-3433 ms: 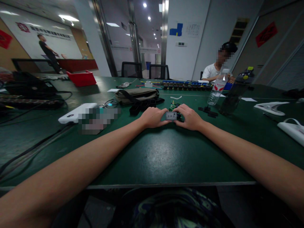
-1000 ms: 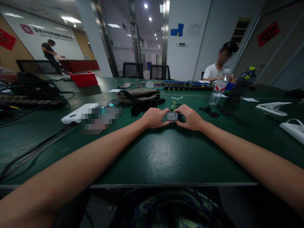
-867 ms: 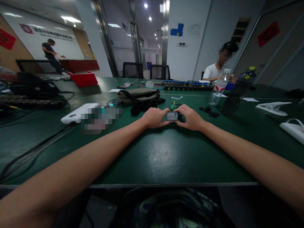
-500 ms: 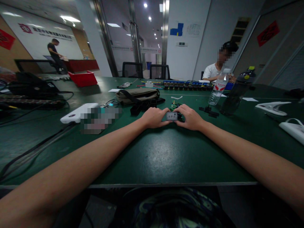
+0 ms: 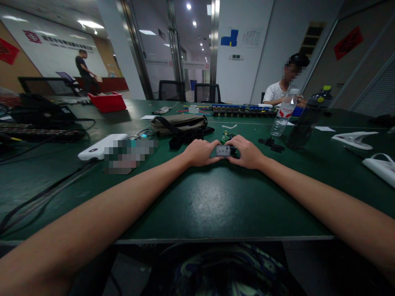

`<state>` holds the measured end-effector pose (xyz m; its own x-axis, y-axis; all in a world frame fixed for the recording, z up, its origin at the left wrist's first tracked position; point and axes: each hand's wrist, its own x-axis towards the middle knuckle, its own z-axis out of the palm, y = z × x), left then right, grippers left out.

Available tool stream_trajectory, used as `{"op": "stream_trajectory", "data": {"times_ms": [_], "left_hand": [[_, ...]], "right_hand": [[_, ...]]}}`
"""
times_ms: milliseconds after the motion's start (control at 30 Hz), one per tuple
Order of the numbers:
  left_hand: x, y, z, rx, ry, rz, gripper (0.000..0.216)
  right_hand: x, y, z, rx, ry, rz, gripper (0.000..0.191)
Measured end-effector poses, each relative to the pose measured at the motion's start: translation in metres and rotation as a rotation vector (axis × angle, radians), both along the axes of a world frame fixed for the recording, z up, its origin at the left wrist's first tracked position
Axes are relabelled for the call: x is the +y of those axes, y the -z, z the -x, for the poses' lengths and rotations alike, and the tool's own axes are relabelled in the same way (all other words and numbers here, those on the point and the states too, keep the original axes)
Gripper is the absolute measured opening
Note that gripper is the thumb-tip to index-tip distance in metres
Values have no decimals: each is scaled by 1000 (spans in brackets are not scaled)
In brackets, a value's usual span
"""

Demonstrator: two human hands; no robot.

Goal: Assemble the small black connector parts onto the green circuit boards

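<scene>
Between my two hands is a small grey rectangular box marked "SPD" (image 5: 222, 151), its lettered face toward me. My left hand (image 5: 200, 153) pinches its left end between thumb and fingers. At the other end, my right hand (image 5: 247, 153) grips it the same way, thumb below and fingers above. Just behind the box lie green circuit boards (image 5: 227, 136), partly covered by my right hand. Black plastic pieces (image 5: 271, 144) rest on the table to the right of that hand.
On the green table (image 5: 203, 205) a khaki pouch (image 5: 180, 124) and black trays (image 5: 185, 140) lie left of centre. A white power bank (image 5: 103, 146) with cables is further left. A clear bottle (image 5: 282, 117) and a dark bottle (image 5: 308, 119) stand right. Across the table sits a person (image 5: 277, 91).
My hands and the grey box stay in the same place. In the left background, a standing person has moved to the right.
</scene>
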<state>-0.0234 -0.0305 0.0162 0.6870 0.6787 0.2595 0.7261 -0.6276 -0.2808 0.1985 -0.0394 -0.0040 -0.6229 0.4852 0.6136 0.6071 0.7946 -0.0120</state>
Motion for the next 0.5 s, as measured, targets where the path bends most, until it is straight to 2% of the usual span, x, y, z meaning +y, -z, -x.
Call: {"op": "stream_trajectory", "data": {"times_ms": [500], "left_hand": [[0,1,0,-10,-2,11,60]], "right_hand": [[1,1,0,-1,-11,-9,26]]}}
